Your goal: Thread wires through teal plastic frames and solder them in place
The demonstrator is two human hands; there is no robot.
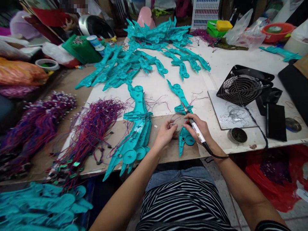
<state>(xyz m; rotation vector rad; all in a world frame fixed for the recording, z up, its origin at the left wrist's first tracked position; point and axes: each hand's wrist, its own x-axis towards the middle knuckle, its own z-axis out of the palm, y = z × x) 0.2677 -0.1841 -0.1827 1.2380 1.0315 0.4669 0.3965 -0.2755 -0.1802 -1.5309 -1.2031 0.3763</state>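
My right hand (201, 126) grips a soldering iron (198, 132) with a white handle and a black cord. Its tip points up and left, over a teal plastic part (179, 91) lying in front of me; whether it touches the part is hard to tell. Beside it, my left hand (166, 136) is closed in a pinch on thin wires (173, 119) that run toward the same part. To the left of that hand, a stack of similar teal parts (138, 125) overhangs the table's near edge, with fine wires trailing from it.
Bundles of red and purple wires (96, 122) lie at left. More teal parts (158, 32) are heaped at the back. On the right stand a black fan (243, 83), a white board (218, 109), a small round tin (237, 135) and a phone (276, 122).
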